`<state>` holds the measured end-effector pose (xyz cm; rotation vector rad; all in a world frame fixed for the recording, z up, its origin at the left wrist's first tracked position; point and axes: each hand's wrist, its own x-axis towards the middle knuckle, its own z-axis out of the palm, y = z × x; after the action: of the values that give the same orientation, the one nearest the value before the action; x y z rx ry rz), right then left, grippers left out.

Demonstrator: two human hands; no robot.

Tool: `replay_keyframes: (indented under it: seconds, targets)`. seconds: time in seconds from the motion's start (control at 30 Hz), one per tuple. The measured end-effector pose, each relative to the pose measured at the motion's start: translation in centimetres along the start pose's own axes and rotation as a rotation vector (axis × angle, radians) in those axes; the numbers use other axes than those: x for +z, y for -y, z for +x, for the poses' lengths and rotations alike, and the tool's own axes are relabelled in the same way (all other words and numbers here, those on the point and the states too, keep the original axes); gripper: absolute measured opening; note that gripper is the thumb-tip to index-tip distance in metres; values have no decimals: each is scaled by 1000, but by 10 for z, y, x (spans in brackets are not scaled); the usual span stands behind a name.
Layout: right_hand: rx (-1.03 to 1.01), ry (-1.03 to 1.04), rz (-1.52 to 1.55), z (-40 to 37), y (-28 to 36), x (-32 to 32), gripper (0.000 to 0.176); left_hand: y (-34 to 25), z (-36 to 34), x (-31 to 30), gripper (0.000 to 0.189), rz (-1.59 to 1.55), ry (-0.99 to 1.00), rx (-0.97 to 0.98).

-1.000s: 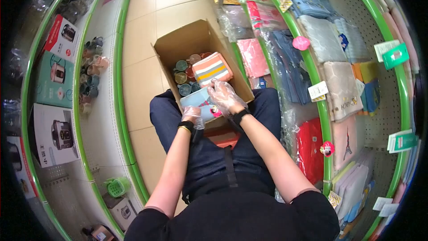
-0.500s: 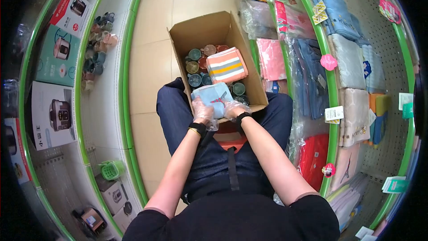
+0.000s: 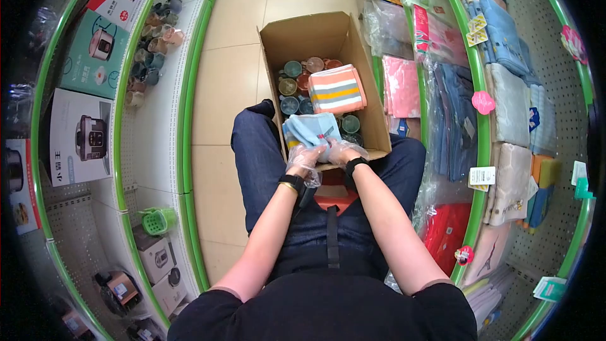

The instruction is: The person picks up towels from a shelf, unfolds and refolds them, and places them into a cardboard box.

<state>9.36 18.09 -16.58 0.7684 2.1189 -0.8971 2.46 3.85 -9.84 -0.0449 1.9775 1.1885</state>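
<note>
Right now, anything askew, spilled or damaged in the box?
The blue towel is bunched up between the right hand and left hand, while the striped towel lies folded on the mugs in the box. No spill or damage visible.

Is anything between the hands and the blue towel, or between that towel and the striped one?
Only clear gloves separate the left hand and right hand from the blue towel. Nothing visible stands between it and the striped towel, just beyond.
</note>
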Motion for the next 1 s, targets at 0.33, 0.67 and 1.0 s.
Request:
replay_keyframes:
  seconds: [0.33, 0.67, 1.0]
  targets:
    - [108, -246, 426, -66, 34, -64, 56, 36, 35, 12, 42, 7, -72, 131]
    - [-481, -89, 1712, -113, -41, -53, 41, -130, -125, -10, 50, 322, 147, 760]
    - [-553, -275, 1964, -231, -62, -28, 52, -127, -174, -35, 54, -68, 752, 558]
